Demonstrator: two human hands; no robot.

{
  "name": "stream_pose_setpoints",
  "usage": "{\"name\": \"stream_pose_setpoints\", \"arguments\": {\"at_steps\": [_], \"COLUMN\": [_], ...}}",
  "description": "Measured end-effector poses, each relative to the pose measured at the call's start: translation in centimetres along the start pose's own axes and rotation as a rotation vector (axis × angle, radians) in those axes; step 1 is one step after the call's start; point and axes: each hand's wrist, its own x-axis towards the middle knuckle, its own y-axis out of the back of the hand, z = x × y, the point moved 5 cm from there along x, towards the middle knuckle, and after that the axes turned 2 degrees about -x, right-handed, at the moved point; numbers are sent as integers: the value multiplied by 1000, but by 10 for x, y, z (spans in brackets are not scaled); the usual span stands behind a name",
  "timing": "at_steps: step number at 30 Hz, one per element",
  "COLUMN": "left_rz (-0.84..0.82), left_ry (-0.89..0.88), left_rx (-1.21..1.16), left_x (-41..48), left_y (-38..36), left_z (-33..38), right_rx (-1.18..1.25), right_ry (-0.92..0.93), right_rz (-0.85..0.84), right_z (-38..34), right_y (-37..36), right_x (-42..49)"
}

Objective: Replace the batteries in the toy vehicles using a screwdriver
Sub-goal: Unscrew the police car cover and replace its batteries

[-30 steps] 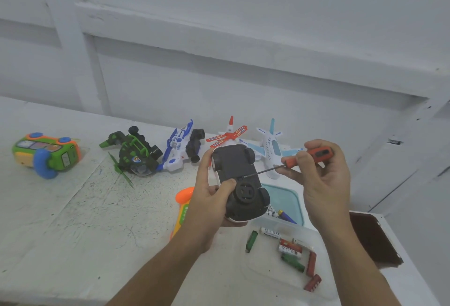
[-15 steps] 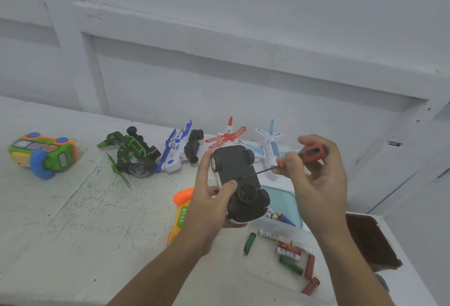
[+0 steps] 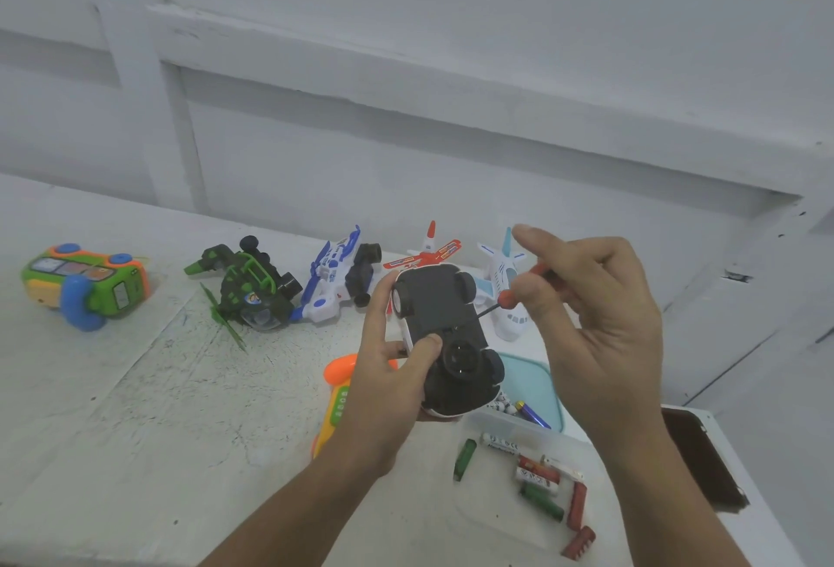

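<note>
toy car (image 3: 440,332), upside down at frame centre, is gripped by the left hand (image 3: 388,381). the right hand (image 3: 600,332) pinches a red-handled screwdriver (image 3: 510,297), tip on the car's underside. at lower right, a teal-bottomed clear box (image 3: 553,390) holds small batteries (image 3: 503,406), and a clear tray (image 3: 501,517) holds red and green cells (image 3: 541,481).

A scuffed white desk (image 3: 135,453) is running along a white panelled wall (image 3: 451,47). A teal plastic container with rounded corners (image 3: 528,381) is sitting toward the desk's right side, with a shallow clear plastic tray (image 3: 492,508) lying just in front of it. A dark brown flat panel (image 3: 699,458) is resting at the right edge.
</note>
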Motion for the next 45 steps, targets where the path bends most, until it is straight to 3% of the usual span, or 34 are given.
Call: {"name": "stream_pose_setpoints", "arguments": {"at_steps": [6, 13, 21, 28, 35, 45], "left_rz": [-7, -18, -23, -40, -25, -16], "left_ry": [-7, -20, -26, -27, -18, 3], "left_rx": [-44, -87, -91, -68, -72, -61], "left_x": [-2, -1, -3, -3, -4, -5], "left_y": [2, 6, 6, 5, 3, 4], "left_z": [2, 8, 10, 7, 9, 8], "right_rx": [9, 175, 49, 193, 116, 214], "right_ry": [25, -98, -2, -54, -1, -31], "right_rz": [-3, -213, -123, -287, -217, -298], "right_z": [-2, -2, -5, -3, -7, -7], "right_y": [-1, -5, -1, -8, -10, -13], "right_x": [1, 2, 15, 14, 20, 18]}}
